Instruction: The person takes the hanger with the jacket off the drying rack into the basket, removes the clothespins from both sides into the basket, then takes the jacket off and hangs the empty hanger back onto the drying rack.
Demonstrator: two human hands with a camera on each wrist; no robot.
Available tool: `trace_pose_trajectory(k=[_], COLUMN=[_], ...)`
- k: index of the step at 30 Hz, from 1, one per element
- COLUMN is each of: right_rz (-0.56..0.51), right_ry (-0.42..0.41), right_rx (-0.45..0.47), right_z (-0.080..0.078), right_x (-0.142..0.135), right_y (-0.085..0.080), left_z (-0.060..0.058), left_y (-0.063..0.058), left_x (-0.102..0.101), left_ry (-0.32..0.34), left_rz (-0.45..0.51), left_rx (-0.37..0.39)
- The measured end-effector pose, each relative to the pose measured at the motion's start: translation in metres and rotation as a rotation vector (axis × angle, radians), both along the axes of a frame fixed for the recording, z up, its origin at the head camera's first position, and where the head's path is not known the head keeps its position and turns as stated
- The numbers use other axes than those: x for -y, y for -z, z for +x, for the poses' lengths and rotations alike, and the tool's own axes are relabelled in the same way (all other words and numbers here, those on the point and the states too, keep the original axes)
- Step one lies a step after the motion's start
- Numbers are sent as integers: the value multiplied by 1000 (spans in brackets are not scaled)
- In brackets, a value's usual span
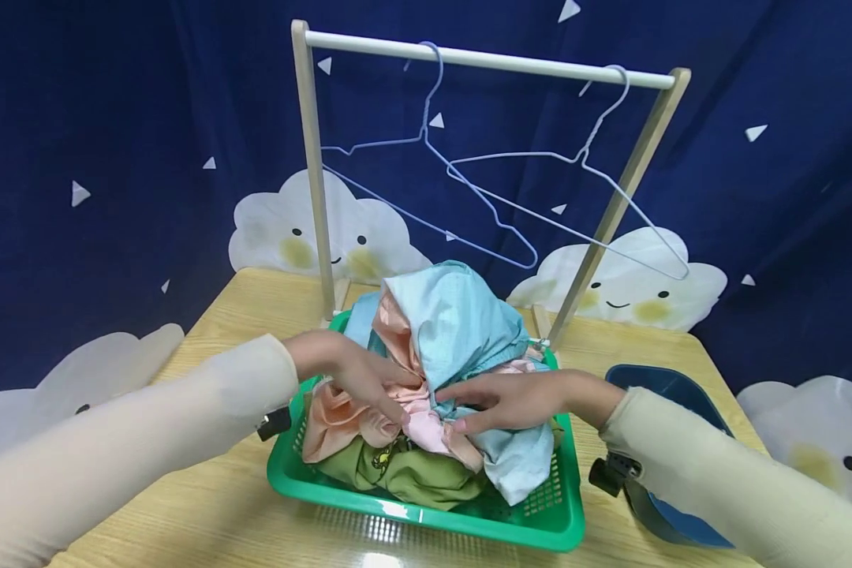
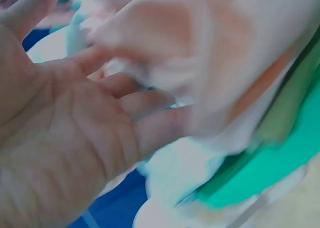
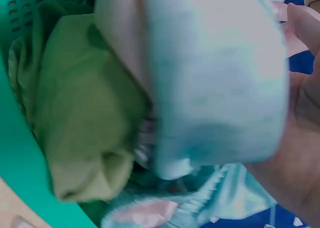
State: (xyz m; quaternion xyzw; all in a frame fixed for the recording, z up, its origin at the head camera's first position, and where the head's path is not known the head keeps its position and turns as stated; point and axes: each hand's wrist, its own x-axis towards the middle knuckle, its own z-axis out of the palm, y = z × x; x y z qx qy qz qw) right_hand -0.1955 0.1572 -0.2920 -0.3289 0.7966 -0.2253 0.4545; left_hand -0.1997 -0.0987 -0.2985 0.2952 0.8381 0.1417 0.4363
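Note:
A green plastic basket (image 1: 426, 517) holds a heap of clothes. My left hand (image 1: 351, 371) reaches into the heap, its fingers against peach cloth (image 1: 330, 418); in the left wrist view its palm shows and its extended fingertips go behind the cloth. From the other side my right hand (image 1: 507, 398) lies on the heap, fingers stretched across light-blue cloth (image 1: 461, 315) and thumb beside pink cloth (image 1: 426, 430). In the right wrist view, blue cloth (image 3: 215, 83) hides most of its fingers. Olive-green cloth (image 1: 426, 477) with a small yellow print lies at the basket's front.
Behind the basket stands a rack with a white bar (image 1: 490, 60), carrying a blue-violet hanger (image 1: 426, 134) and a paler hanger (image 1: 584, 154). A dark blue bin (image 1: 670, 386) stands at the right, partly behind my right sleeve. All rest on a wooden table (image 1: 255, 312).

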Motion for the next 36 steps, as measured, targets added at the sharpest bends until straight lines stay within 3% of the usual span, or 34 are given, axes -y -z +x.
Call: trace_pose_trajectory(k=[5, 7, 9, 12, 15, 19, 22, 27, 31, 36], right_rz=[-98, -149, -222, -321, -357, -309, -231, -78, 6, -38], right_ry=[19, 52, 103, 218, 359, 535, 597, 554, 514, 500], right_rx=[-48, -85, -131, -235, -367, -517, -548, -447, -416, -496], right_z=[1, -3, -9, -19, -30, -43, -53, -64, -69, -71], right_x=[-14, -20, -27, -37, -47, -57, -61, -57, -51, -46], right_y=[-23, -31, -37, -40, -35, -20, -5, 15, 22, 27], left_z=[-5, -11, -20, -36, -50, -64, -77, -87, -90, -94], left_y=[-36, -47, -52, -49, -41, -31, -21, -9, 0, 12], left_x=[20, 26, 30, 33, 31, 23, 14, -2, -6, -8], left_ry=[-6, -24, -105, -254, -427, -620, -695, -689, -626, -500], left_rz=[69, 149, 234, 343, 365, 302, 275, 246, 203, 239], left_rx=[-60, -151, -251, -414, -492, -476, -403, -271, -198, -289])
